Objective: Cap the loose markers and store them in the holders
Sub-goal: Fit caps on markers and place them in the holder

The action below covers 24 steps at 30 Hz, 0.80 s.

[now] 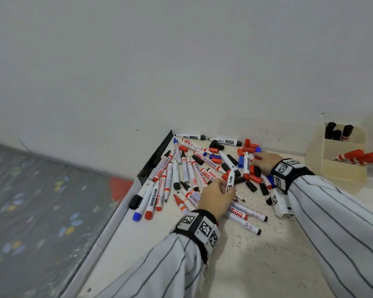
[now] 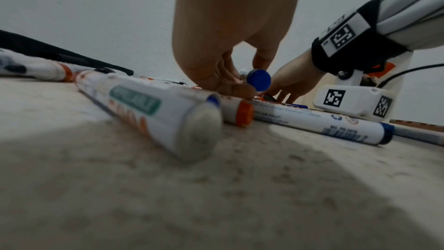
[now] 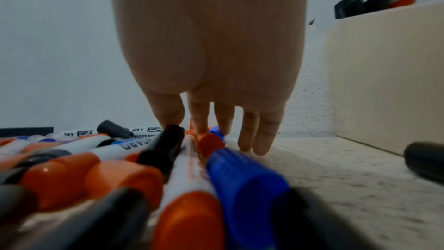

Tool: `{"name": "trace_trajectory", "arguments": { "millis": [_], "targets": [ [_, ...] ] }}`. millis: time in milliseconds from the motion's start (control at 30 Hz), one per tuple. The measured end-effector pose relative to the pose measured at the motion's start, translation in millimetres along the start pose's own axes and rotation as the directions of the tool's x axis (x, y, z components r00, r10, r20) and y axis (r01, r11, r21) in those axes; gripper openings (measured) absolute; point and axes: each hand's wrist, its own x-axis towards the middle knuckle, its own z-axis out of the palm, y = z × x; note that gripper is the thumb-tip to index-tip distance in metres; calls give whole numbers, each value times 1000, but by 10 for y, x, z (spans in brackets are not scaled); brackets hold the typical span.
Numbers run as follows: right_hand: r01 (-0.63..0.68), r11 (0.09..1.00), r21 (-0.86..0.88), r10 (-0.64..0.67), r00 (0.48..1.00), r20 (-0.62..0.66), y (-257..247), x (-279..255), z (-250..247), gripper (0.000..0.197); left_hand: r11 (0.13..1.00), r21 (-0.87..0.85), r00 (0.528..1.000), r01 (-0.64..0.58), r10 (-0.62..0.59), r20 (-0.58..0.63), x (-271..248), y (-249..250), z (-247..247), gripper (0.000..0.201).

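A speckled cream table (image 1: 235, 265) meets a white wall at its far edge. A heap of markers (image 1: 187, 175) and loose caps (image 1: 249, 145) covers its far left part, spreading toward the left edge. A cream holder (image 1: 340, 160) stands at the far right.

A pale speckled tabletop (image 1: 256, 265) fills the lower right and runs into a corner against a plain white wall (image 1: 181, 61). A metal edge strip (image 1: 108, 224) lines its left side, with a black strip (image 1: 157, 155) along the far part of that side. Left of it lies a grey floor (image 1: 30, 201) with blurred coloured marks, and a red patch (image 1: 120, 187) shows by the wall.
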Motion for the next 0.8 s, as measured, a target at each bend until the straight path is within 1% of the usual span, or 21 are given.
{"name": "trace_trajectory", "arguments": {
  "millis": [67,133,200,300,433,467,533,600,667,800],
  "targets": [
    [-23,1000,15,24,999,-48,-10,40,10,34,1000,-5,1000,-2,2,-7,2,-16,-7,25],
    [-42,999,6,43,996,-74,11,74,10,35,1000,3,1000,0,0,-6,0,-22,-4,27],
    [-48,999,-17,47,997,-59,35,92,3,42,1000,10,1000,3,-3,-7,4,-22,3,27],
    [-56,998,-41,55,998,-21,43,109,-5,47,1000,-7,1000,15,-15,-9,4,-18,3,27],
    [-186,980,-63,184,982,-41,61,127,-43,56,1000,-11,1000,17,-17,-24,11,-24,6,27],
    [-186,980,-63,184,982,-38,74,145,-52,58,1000,-15,1000,18,-18,-24,15,-27,8,26],
    [-153,983,-99,154,988,6,93,154,-67,60,1000,-23,1000,22,-22,-21,20,-28,7,26],
    [-135,984,-114,136,991,8,120,160,-65,57,999,-23,999,27,-28,-20,23,-26,4,26],
    [-138,987,-83,134,990,-49,148,149,-52,51,999,-25,999,34,-34,-18,22,-20,3,27],
    [-185,983,-10,184,981,-65,104,84,-77,40,999,-22,999,34,-34,-21,8,-19,3,28]
  ]
}}
